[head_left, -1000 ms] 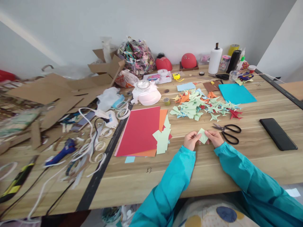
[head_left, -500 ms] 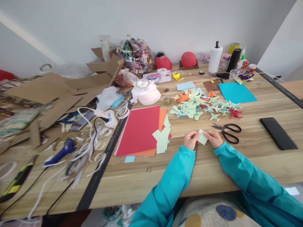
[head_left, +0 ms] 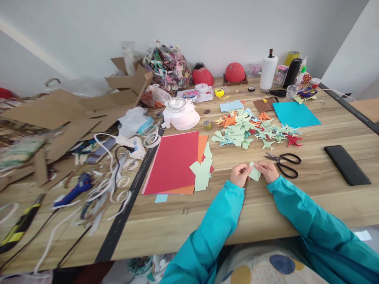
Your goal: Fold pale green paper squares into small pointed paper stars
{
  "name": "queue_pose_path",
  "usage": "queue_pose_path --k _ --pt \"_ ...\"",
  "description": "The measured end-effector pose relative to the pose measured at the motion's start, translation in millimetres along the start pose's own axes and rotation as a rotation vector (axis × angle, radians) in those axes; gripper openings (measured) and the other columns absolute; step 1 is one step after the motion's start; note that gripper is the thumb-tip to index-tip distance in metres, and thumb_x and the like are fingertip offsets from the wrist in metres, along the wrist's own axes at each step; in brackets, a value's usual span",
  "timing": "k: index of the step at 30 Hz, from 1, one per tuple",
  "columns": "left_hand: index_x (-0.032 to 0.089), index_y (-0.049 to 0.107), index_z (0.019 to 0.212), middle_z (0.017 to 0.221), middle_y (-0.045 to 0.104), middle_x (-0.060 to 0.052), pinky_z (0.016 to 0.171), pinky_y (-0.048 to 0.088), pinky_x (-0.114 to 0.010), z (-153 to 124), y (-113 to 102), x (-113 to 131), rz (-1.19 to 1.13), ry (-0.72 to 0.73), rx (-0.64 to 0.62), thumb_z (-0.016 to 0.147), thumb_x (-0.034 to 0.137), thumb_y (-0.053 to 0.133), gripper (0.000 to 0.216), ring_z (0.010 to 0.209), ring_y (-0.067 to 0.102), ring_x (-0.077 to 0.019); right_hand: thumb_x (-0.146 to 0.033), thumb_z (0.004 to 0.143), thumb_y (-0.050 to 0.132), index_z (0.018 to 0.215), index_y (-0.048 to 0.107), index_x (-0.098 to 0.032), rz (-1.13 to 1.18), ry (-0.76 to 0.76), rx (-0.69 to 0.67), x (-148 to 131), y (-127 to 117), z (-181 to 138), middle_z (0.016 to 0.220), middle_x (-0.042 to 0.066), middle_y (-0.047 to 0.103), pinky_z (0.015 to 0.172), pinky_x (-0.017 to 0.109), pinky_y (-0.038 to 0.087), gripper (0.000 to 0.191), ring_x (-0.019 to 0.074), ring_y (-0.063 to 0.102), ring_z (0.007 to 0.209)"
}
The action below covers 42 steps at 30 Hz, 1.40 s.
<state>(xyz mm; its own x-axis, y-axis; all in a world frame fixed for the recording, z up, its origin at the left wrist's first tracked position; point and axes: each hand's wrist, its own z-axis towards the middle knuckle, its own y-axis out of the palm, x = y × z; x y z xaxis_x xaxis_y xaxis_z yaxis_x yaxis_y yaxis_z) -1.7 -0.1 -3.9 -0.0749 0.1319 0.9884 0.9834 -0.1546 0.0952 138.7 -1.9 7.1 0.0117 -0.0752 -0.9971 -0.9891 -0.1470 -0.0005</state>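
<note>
Just below the middle of the frame, right of centre, we look down on two bare hands in turquoise sleeves [head_left: 219,215]. The left hand [head_left: 239,175] pinches the left edge of a small folded pale green paper [head_left: 255,173]; the right hand [head_left: 268,171] pinches its right side, so the paper sits between the two, above a wooden table [head_left: 237,256]. Just beside the right hand, to its right, lie black-handled scissors [head_left: 278,159]. Towards the right edge of the frame we find a black phone [head_left: 347,165]. Above the hands spreads a heap of folded paper shapes [head_left: 241,132], mostly pale green, some orange, red and blue. Left of the hands, near mid-frame, pale green cut pieces [head_left: 202,175] overlap the right edge of a stack topped by a red sheet [head_left: 174,161]. At far left we see cardboard [head_left: 53,106] and a blue tool [head_left: 78,187].
</note>
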Motion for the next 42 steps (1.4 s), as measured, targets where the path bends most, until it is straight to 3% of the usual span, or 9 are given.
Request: queue_pose_path --k 9,13,17,22,25,33,37,42 --pt "0.013 0.056 0.058 0.048 0.055 0.003 0.041 0.039 -0.021 -4 4 8 -0.077 -0.035 -0.053 0.052 0.045 0.074 0.037 0.041 0.048 -0.0082 -0.057 0.066 0.061 0.048 0.049 -0.018 -0.029 -0.046 0.037 5 0 1 0.040 -0.002 0.049 0.036 0.023 0.034 0.045 0.0097 0.044 0.036" --pt "0.012 0.060 0.061 0.051 0.056 0.001 0.042 0.041 -0.022 -6 5 11 -0.098 -0.036 -0.024 0.055 0.044 0.072 0.035 0.043 0.048 -0.0084 -0.061 0.069 0.056 0.052 0.053 -0.017 -0.005 -0.014 -0.038 7 0 2 0.043 0.000 0.055 0.036 0.022 0.036 0.047 0.0097 0.046 0.036" --pt "0.012 0.060 0.061 0.051 0.055 0.002 0.040 0.039 -0.021 -4 4 8 -0.103 -0.014 0.026 0.054 0.045 0.072 0.036 0.042 0.046 -0.0075 -0.055 0.067 0.063 0.064 0.059 -0.015 0.022 -0.015 -0.149 8 1 2 0.054 0.002 0.063 0.040 0.023 0.042 0.040 0.0115 0.053 0.044" --pt "0.013 0.059 0.060 0.049 0.054 0.002 0.041 0.039 -0.023 0 2 2 -0.148 0.002 0.010 0.056 0.044 0.072 0.034 0.042 0.048 -0.0095 -0.047 0.064 0.069 0.072 0.060 -0.014 0.076 -0.039 -0.142 10 4 2 0.059 0.002 0.064 0.048 0.024 0.045 0.036 0.0136 0.058 0.053" --pt "0.014 0.059 0.060 0.047 0.052 0.003 0.042 0.040 -0.024 1 1 1 -0.173 0.030 0.016 0.057 0.044 0.071 0.032 0.042 0.047 -0.0098 -0.047 0.067 0.066 0.076 0.062 -0.013 0.036 -0.083 -0.181 9 4 2 0.062 0.002 0.063 0.050 0.024 0.044 0.035 0.0124 0.056 0.053" --pt "0.013 0.062 0.065 0.056 0.056 0.001 0.047 0.039 -0.023 1 -2 1 -0.119 0.000 0.054 0.054 0.041 0.073 0.032 0.049 0.048 -0.0092 -0.050 0.078 0.054 0.056 0.053 -0.016 -0.214 -0.164 -0.231 9 3 -4 0.043 -0.003 0.047 0.042 0.022 0.031 0.040 0.0085 0.040 0.040" --pt "0.012 0.057 0.054 0.052 0.047 0.004 0.049 0.033 -0.020 1 -4 1 -0.068 0.075 0.083 0.051 0.033 0.076 0.029 0.052 0.041 -0.0064 -0.051 0.076 0.054 0.053 0.047 -0.017 -0.330 -0.214 -0.276 8 5 -5 0.043 -0.004 0.042 0.040 0.021 0.026 0.042 0.0079 0.034 0.041" --pt "0.012 0.049 0.047 0.048 0.038 0.005 0.046 0.028 -0.020 1 -4 0 -0.163 0.039 0.064 0.056 0.037 0.073 0.035 0.049 0.035 -0.0054 -0.049 0.078 0.053 0.058 0.051 -0.014 -0.411 -0.276 -0.285 14 4 -4 0.050 -0.003 0.040 0.046 0.021 0.028 0.040 0.0082 0.034 0.047"
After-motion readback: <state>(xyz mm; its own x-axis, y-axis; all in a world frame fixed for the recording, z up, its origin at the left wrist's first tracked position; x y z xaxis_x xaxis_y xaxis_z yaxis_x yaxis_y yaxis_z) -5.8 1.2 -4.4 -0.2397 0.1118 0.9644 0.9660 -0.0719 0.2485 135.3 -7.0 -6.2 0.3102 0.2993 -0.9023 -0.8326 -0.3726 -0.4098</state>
